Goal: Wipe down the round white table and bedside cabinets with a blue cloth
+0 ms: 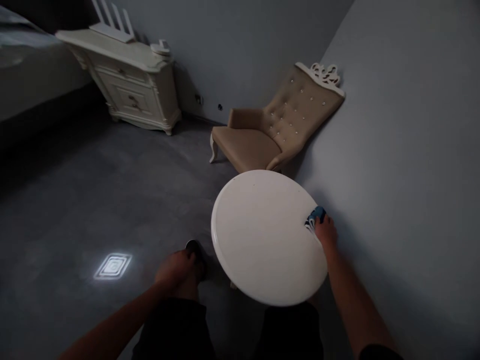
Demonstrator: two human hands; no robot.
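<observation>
A round white table [268, 240] stands before me, its top tilted in this view. On its right side my right hand [327, 231] is closed around a folded blue cloth [318, 215] with dark and white stripes, pressed to the tabletop near the edge by the wall. Left of the table, my left hand [175, 270] hangs over my lower leg, its fingers curled in and nothing visible in them. Dim light blurs its outline. A dark shoe [194, 246] shows just past that hand.
A tan tufted armchair [249, 147] stands right behind the table. A cream nightstand [140, 95] by the far wall bears a white router [111, 32] and a small white object [160, 49]. Part of a bed [33, 80] is at left. A lit square pattern [113, 266] falls on the floor.
</observation>
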